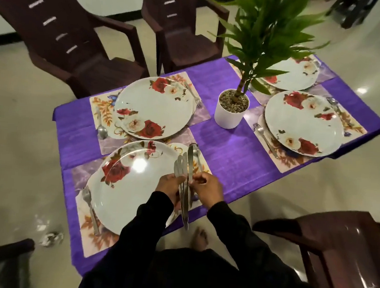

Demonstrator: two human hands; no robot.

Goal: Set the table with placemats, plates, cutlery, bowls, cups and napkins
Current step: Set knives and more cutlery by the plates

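Knives sit bundled upright-ish between my hands, blades pointing away toward the plant, handles toward me. Left hand grips the bundle; right hand pinches one knife at its side. Near plate lies just left; the bare placemat strip under my right hand is nearer.

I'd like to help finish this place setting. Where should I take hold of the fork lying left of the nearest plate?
Probably by the handle. The fork lies flat on the placemat with its tines pointing away and its handle end toward the table's near edge. The plate crowds its right side, so come from the near left and pinch the lower handle, away from the rim.
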